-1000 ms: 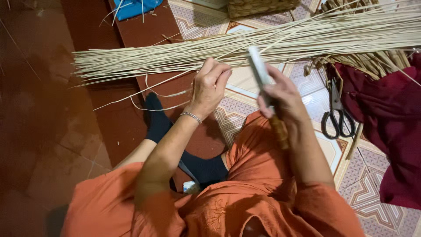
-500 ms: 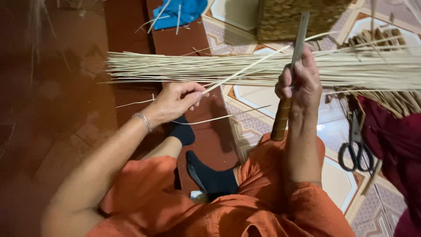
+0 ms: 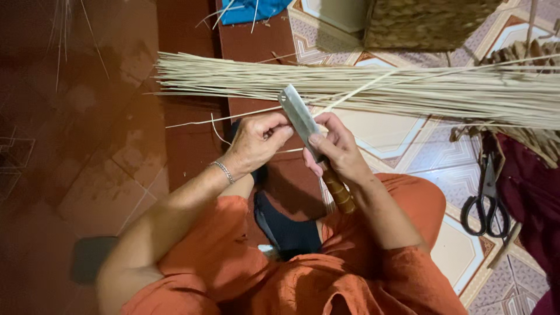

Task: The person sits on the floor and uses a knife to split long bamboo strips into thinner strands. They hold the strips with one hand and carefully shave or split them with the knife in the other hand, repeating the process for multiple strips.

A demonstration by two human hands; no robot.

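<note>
While the right hand [image 3: 335,153] grips a knife [image 3: 300,119] blade-up, the left hand [image 3: 256,143] pinches a thin reed strip [image 3: 233,115] against it, above the floor; steady, shallow drawing seems wise.

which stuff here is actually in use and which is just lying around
In use: knife in the right hand; thin reed strip pinched by the left hand; reed bundle.

Lying about: scissors, woven basket, blue cloth, dark red cloth.
</note>
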